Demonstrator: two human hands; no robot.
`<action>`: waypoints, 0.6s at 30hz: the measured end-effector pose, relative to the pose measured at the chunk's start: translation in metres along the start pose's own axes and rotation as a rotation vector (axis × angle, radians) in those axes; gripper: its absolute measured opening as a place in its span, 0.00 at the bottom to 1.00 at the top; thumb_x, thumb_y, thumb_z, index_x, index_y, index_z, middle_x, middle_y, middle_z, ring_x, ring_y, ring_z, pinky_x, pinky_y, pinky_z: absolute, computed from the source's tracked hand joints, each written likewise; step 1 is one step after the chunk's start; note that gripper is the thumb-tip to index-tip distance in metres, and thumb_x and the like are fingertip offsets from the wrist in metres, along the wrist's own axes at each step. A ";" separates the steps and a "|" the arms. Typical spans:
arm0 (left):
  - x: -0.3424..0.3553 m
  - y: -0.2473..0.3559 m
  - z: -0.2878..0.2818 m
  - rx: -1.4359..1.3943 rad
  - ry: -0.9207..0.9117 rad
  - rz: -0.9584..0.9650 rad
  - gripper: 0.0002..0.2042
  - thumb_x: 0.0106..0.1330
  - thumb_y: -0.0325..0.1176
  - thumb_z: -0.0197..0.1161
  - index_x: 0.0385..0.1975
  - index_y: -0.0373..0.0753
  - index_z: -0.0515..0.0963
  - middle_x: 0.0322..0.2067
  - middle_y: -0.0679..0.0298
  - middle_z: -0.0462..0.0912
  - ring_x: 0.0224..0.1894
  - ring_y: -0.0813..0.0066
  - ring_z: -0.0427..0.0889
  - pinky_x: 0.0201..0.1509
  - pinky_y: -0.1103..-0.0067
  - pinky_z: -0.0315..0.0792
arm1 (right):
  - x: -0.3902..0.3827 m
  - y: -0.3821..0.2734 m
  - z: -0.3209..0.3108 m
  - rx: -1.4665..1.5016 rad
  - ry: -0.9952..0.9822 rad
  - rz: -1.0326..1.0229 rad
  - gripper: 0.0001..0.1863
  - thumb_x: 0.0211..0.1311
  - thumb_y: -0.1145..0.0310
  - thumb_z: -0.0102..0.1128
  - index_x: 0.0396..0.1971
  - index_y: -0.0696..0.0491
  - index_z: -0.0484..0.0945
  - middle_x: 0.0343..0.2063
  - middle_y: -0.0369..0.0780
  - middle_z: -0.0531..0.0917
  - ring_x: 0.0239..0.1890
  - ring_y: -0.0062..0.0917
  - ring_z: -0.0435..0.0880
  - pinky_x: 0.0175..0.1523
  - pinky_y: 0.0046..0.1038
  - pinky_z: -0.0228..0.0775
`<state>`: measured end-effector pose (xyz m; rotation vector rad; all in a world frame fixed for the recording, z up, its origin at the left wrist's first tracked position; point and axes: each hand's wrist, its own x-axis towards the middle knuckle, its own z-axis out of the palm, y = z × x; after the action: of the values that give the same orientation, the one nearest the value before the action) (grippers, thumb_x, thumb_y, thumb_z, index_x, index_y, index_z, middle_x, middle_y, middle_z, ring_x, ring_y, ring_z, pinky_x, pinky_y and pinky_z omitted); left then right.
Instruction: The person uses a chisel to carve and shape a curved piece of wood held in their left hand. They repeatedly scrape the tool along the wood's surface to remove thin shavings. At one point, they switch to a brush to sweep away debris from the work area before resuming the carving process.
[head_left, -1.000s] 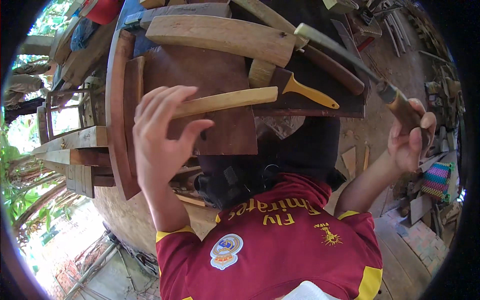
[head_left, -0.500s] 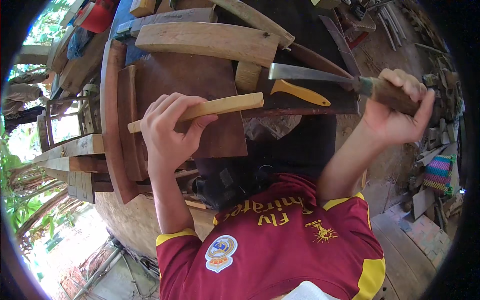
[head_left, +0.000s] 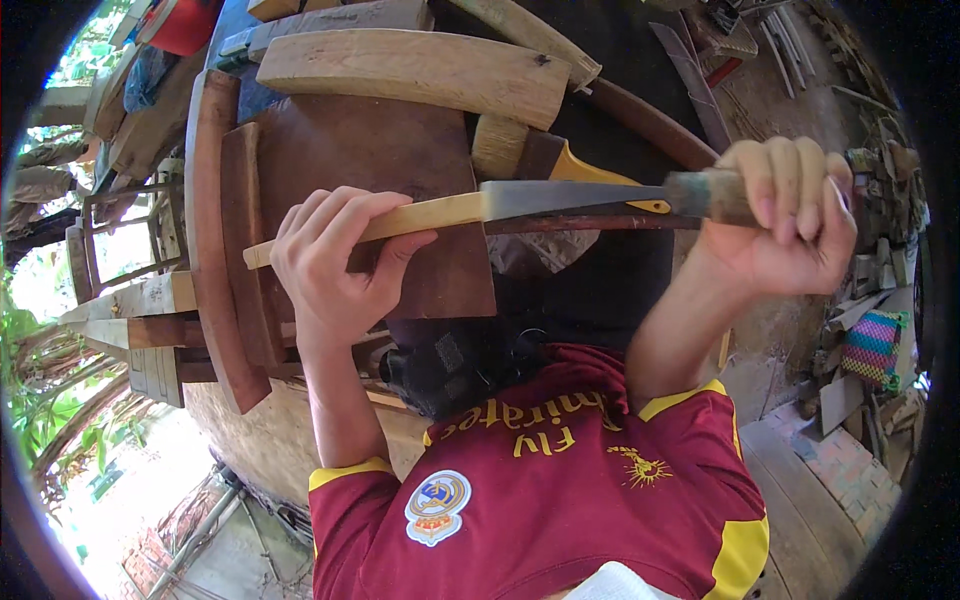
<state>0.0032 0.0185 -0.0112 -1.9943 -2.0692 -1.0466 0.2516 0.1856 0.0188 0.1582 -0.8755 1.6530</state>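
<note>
My left hand (head_left: 335, 260) grips a narrow strip of pale wood (head_left: 440, 214) near its middle, holding it above a brown board. Its left end pokes out past my knuckles. In my right hand (head_left: 785, 215) is a wood chisel (head_left: 570, 197), held by its thick wooden handle with the fingers wrapped round it. The chisel's flat metal blade points left and its edge overlaps the right end of the strip. Whether blade and wood touch, I cannot tell. Behind the blade lies a paintbrush (head_left: 580, 168) with a yellow handle, partly covered by the chisel.
The brown board (head_left: 380, 150) lies under my left hand. Beyond it rests a thick curved timber (head_left: 410, 70), with more pieces behind. A long curved reddish piece (head_left: 215, 230) stands at the left edge. A red container (head_left: 180, 25) is at the far left, a woven bag (head_left: 872, 348) at the right.
My right hand has brought the chisel left and down, so its blade now overlaps the strip's right end. The left hand with the strip has shifted slightly left.
</note>
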 end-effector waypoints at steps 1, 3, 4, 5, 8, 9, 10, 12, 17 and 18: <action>-0.001 0.000 0.000 0.001 0.007 -0.002 0.13 0.41 0.37 0.74 0.25 0.42 0.79 0.22 0.68 0.79 0.24 0.69 0.77 0.29 0.77 0.66 | 0.000 0.006 0.004 -0.009 0.015 0.011 0.04 0.54 0.76 0.48 0.22 0.54 0.71 0.15 0.30 0.71 0.16 0.12 0.69 0.26 0.16 0.63; -0.002 0.001 0.001 0.004 0.024 0.005 0.13 0.41 0.38 0.74 0.25 0.42 0.79 0.22 0.69 0.79 0.24 0.70 0.77 0.29 0.77 0.66 | 0.002 0.006 0.003 -0.010 0.015 0.031 0.03 0.53 0.76 0.49 0.22 0.54 0.71 0.15 0.30 0.71 0.16 0.12 0.69 0.26 0.16 0.63; -0.004 -0.001 0.001 0.003 0.037 0.007 0.13 0.41 0.38 0.74 0.25 0.42 0.79 0.22 0.69 0.79 0.24 0.70 0.77 0.29 0.77 0.66 | 0.005 0.000 0.000 -0.004 -0.004 0.042 0.03 0.53 0.76 0.49 0.22 0.54 0.71 0.15 0.30 0.71 0.16 0.12 0.69 0.26 0.16 0.64; -0.003 0.000 0.001 0.011 0.042 0.007 0.13 0.41 0.38 0.74 0.25 0.43 0.79 0.22 0.69 0.79 0.24 0.70 0.77 0.29 0.77 0.66 | 0.009 -0.007 -0.004 0.007 -0.020 0.055 0.03 0.53 0.76 0.49 0.22 0.54 0.71 0.15 0.30 0.71 0.16 0.12 0.69 0.26 0.16 0.64; -0.003 0.001 0.000 0.024 0.029 -0.006 0.13 0.41 0.37 0.74 0.25 0.42 0.80 0.23 0.68 0.80 0.26 0.69 0.78 0.31 0.76 0.67 | 0.012 -0.018 -0.007 0.042 -0.049 0.089 0.06 0.59 0.73 0.45 0.24 0.51 0.72 0.16 0.30 0.69 0.16 0.14 0.65 0.26 0.20 0.60; -0.004 0.002 -0.001 0.022 0.009 -0.021 0.12 0.42 0.36 0.73 0.26 0.41 0.80 0.24 0.66 0.81 0.27 0.67 0.78 0.33 0.75 0.69 | 0.008 -0.015 -0.007 0.021 -0.037 0.079 0.05 0.57 0.74 0.47 0.24 0.53 0.71 0.16 0.30 0.70 0.16 0.14 0.66 0.26 0.19 0.62; -0.003 0.003 0.000 0.013 -0.014 -0.027 0.12 0.42 0.34 0.73 0.27 0.40 0.80 0.25 0.64 0.82 0.28 0.66 0.79 0.34 0.75 0.70 | 0.006 -0.005 0.004 -0.008 -0.022 0.061 0.04 0.55 0.75 0.48 0.23 0.54 0.71 0.15 0.30 0.70 0.16 0.13 0.68 0.26 0.17 0.63; -0.003 0.003 -0.001 0.021 -0.016 -0.023 0.12 0.43 0.35 0.73 0.27 0.41 0.80 0.25 0.64 0.82 0.28 0.66 0.79 0.34 0.75 0.69 | 0.005 0.006 0.011 -0.031 0.001 0.051 0.03 0.53 0.76 0.49 0.23 0.55 0.71 0.14 0.30 0.70 0.16 0.12 0.69 0.26 0.16 0.64; -0.006 -0.002 0.003 0.055 0.072 0.033 0.14 0.41 0.40 0.74 0.26 0.44 0.79 0.22 0.71 0.79 0.25 0.71 0.77 0.29 0.77 0.65 | 0.011 0.002 0.003 -0.008 0.008 0.091 0.03 0.53 0.76 0.49 0.22 0.54 0.70 0.14 0.29 0.70 0.16 0.12 0.69 0.26 0.16 0.64; -0.007 -0.003 0.003 0.055 0.076 0.029 0.14 0.41 0.40 0.74 0.26 0.44 0.79 0.22 0.71 0.79 0.25 0.71 0.77 0.30 0.77 0.65 | 0.011 -0.004 -0.002 0.015 -0.022 0.094 0.04 0.55 0.75 0.48 0.24 0.54 0.71 0.15 0.30 0.70 0.16 0.13 0.68 0.26 0.17 0.63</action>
<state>0.0031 0.0145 -0.0181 -1.9221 -2.0032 -1.0324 0.2527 0.1955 0.0253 0.1472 -0.8990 1.7481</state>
